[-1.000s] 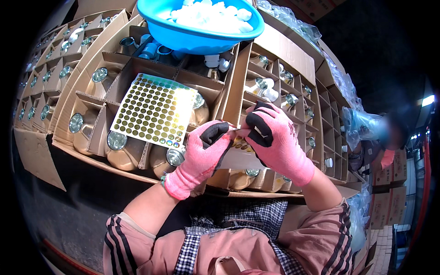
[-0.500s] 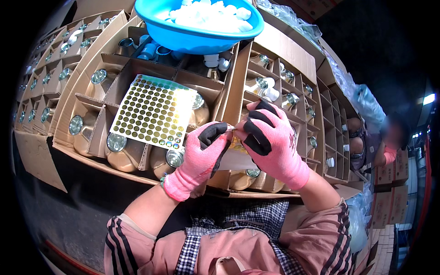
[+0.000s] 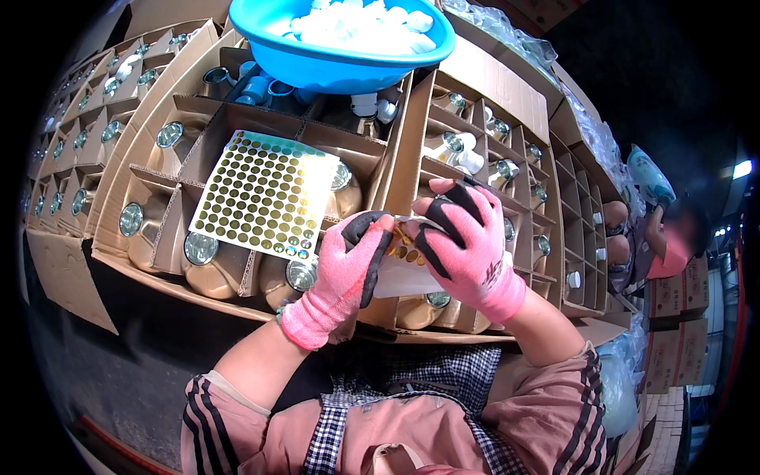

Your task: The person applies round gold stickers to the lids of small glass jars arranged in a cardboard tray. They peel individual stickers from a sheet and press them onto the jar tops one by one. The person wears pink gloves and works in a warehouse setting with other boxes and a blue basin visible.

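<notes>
My left hand and my right hand wear pink gloves with black patches and bare fingertips. Both are closed and nearly meet over a small white sheet of round gold stickers. The left thumb and fingers pinch its upper left edge; the right fingers grip the upper edge and hide much of it. Left of them, a larger sheet of round gold stickers lies across the dividers of a cardboard box. Amber-toned glass bottles with clear round tops, such as one bottle, stand in its compartments.
A blue basin heaped with white caps rests on the far side of the box. Blue cups sit below it. More divided boxes of bottles flank this one, including a right-hand box. Another person is at far right.
My right hand has shifted slightly down and left, with its fingers curled differently, and more gold stickers show between the hands. The person at far right has raised an arm with a bluish bag.
</notes>
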Motion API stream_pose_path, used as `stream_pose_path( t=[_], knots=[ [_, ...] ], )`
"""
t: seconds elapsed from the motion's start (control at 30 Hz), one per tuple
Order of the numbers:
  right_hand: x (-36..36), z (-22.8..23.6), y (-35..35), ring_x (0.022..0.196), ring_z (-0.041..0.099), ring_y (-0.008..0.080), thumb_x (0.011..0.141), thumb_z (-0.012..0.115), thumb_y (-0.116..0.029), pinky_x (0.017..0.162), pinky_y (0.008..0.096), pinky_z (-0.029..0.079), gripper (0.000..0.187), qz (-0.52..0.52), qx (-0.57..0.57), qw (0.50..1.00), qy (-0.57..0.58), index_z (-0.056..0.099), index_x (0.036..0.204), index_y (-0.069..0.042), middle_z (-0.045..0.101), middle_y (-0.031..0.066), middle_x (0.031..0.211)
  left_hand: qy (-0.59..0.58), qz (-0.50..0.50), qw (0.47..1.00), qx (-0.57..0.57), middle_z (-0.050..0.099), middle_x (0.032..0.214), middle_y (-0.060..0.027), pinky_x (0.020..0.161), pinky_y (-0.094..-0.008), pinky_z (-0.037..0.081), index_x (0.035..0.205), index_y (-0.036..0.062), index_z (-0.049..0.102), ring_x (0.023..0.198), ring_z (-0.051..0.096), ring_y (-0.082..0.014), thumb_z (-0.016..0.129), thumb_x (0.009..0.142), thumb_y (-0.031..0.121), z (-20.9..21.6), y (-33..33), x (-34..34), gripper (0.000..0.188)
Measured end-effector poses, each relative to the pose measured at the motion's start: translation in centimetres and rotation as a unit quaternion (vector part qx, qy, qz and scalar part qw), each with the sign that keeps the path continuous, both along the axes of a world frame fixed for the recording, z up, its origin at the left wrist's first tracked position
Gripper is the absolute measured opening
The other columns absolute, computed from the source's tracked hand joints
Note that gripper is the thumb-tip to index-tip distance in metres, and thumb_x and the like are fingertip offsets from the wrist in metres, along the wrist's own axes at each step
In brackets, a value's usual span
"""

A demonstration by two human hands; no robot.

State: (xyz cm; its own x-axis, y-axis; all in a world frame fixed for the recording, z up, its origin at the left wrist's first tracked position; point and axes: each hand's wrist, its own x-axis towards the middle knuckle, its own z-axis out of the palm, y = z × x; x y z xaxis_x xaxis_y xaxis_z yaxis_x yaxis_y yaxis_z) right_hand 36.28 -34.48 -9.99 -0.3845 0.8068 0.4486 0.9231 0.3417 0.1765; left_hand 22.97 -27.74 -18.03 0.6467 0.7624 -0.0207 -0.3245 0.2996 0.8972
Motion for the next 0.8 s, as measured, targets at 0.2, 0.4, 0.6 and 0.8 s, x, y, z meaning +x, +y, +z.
stream_pose_path(
  t=[0.2,0.4,0.6,0.8],
  knots=[
    [0.3,0.0,0.3,0.101,0.05,0.0253,0.06,0.062,-0.011,0.082,0.0407,0.038,0.016,0.03,-0.002,0.998,0.051,0.057,0.075,-0.009,0.055,0.003,0.095,-0.005,0.033,0.999,-0.006,0.044,0.059,0.0077,0.046,-0.0173,0.028,0.078,0.0035,0.059,0.052,0.035,-0.0006,0.048,0.09,0.024,-0.2,-0.1,0.5,0.026],
    [1.0,0.9,1.1,0.104,0.047,0.0304,0.062,0.066,-0.009,0.085,0.0418,0.037,0.021,-0.031,-0.049,0.99,0.132,0.055,0.079,-0.007,0.055,0.0074,0.102,0.008,0.017,0.999,-0.028,0.056,0.069,0.0037,0.054,-0.0161,0.036,0.088,-0.0003,0.061,0.061,0.045,-0.0015,0.054,0.087,0.021,-0.2,0.0,0.3,0.022],
    [0.3,0.6,1.2,0.106,0.046,0.0295,0.061,0.065,-0.008,0.087,0.0422,0.036,0.018,-0.035,-0.073,0.994,0.079,0.056,0.077,-0.006,0.054,0.0084,0.107,-0.002,0.012,0.999,-0.032,0.054,0.068,0.0044,0.053,-0.0161,0.035,0.087,0.0,0.061,0.059,0.043,-0.0009,0.055,0.087,0.018,-0.9,0.1,0.2,0.019],
    [0.2,0.2,0.9,0.108,0.046,0.0295,0.061,0.059,-0.012,0.087,0.0443,0.036,0.014,-0.009,-0.041,0.999,0.015,0.057,0.075,-0.009,0.052,0.0074,0.114,-0.012,0.026,1.0,-0.007,0.049,0.065,0.0058,0.05,-0.0172,0.033,0.08,0.0024,0.058,0.058,0.04,-0.001,0.048,0.09,0.02,-0.6,0.1,0.5,0.023]
  ],
)
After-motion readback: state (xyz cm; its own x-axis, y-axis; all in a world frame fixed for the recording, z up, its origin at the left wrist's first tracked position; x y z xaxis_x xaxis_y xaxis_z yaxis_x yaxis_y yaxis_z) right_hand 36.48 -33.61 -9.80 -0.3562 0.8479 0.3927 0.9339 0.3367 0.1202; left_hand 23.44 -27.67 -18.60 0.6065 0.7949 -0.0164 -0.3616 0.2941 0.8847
